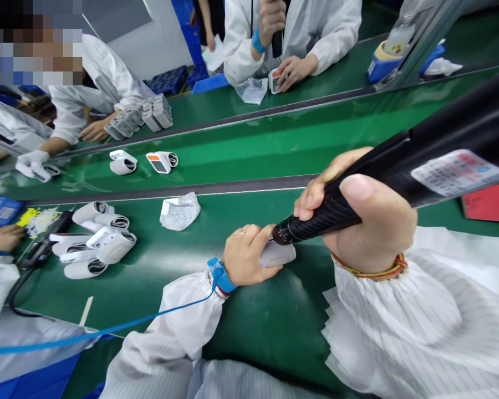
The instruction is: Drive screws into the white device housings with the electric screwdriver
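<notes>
A black electric screwdriver [403, 149] slants down from the upper right, and my right hand [370, 221] is wrapped round its lower part. Its tip meets a small white-grey device [278, 255] on the green bench, though the exact contact point is hidden. My left hand [247, 256], with a blue strap at the wrist, holds that device from its left side against the bench. Up and left of my left hand, a clear bag of small screws [180, 211] lies on the bench.
Several white cuffed devices [97, 241] are heaped at the left. Two more, a plain one [123, 162] and one with an orange panel [161, 162], lie on the green belt [249, 144]. White sheets [461, 249] and a red item [490, 200] are at the right. People in white coats work opposite.
</notes>
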The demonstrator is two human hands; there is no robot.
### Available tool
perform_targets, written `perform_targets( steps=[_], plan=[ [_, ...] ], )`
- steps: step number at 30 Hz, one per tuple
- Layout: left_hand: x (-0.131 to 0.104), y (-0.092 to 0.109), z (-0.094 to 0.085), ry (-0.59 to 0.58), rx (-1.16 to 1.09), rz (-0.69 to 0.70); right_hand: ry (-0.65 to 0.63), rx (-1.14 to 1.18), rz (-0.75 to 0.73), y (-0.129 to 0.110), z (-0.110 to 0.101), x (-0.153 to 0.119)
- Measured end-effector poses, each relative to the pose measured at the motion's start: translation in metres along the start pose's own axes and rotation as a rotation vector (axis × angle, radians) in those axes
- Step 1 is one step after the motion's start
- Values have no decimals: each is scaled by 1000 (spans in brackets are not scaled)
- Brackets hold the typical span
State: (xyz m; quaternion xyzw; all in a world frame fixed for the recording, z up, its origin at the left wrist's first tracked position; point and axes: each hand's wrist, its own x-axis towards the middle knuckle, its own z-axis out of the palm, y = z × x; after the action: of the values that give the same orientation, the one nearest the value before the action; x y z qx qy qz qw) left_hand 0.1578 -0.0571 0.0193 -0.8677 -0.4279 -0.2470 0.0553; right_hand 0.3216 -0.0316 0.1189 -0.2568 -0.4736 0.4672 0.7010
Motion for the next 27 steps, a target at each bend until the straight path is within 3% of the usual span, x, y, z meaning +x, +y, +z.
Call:
perform_targets(
  steps=[17,21,27],
  plan=[
    [-3,-2,0,-50,18,-41,71,83,10,7,0,2],
    [-8,-14,4,-58,20,-97,220,154,131,12,-9,17],
    [-12,-51,13,-20,7,-262,506,239,390,35,-50,48]
  ],
)
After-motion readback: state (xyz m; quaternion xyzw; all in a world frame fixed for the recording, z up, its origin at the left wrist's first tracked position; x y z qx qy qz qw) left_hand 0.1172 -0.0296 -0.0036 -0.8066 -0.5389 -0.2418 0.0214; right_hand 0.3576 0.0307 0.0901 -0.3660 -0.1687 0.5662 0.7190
